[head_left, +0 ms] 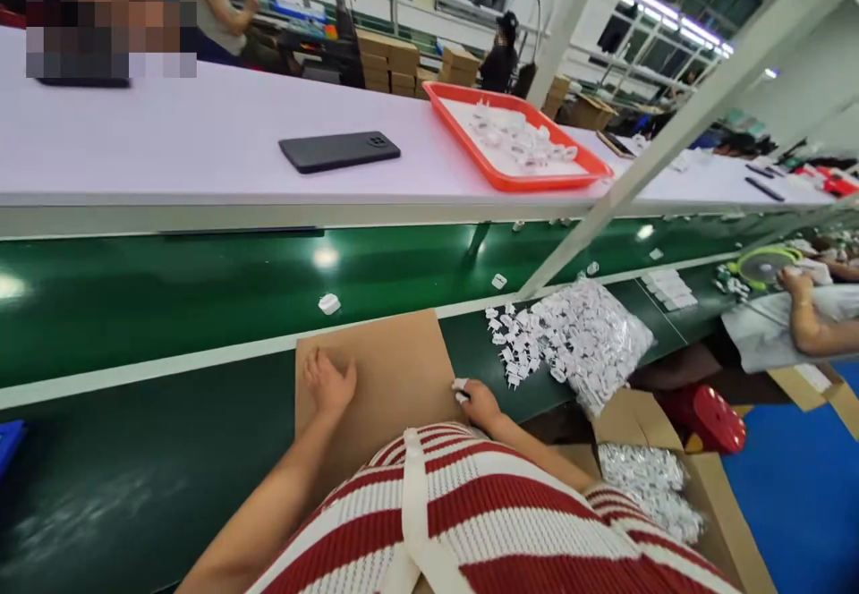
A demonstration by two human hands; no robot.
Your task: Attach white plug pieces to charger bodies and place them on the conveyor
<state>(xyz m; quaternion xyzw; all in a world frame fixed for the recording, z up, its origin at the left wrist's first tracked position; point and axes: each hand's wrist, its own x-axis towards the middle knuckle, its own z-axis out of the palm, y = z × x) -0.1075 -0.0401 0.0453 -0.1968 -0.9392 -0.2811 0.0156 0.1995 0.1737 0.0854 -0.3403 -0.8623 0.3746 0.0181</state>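
Observation:
My left hand (328, 382) lies flat and open on a brown cardboard sheet (389, 370) on the dark green worktop. My right hand (478, 400) rests at the sheet's right edge, fingers curled round a small white plastic part (460, 388). Just to the right, a pile of several small white plastic parts (520, 343) spills from a clear bag (594, 339) full of them.
A green conveyor belt (201, 290) carries loose white parts (328, 304). On the white shelf above lie a black phone (339, 150) and a red tray (577, 173) of parts. A cardboard box (721, 504) with bagged parts stands at my right. Another person's arm (809, 326) works at far right.

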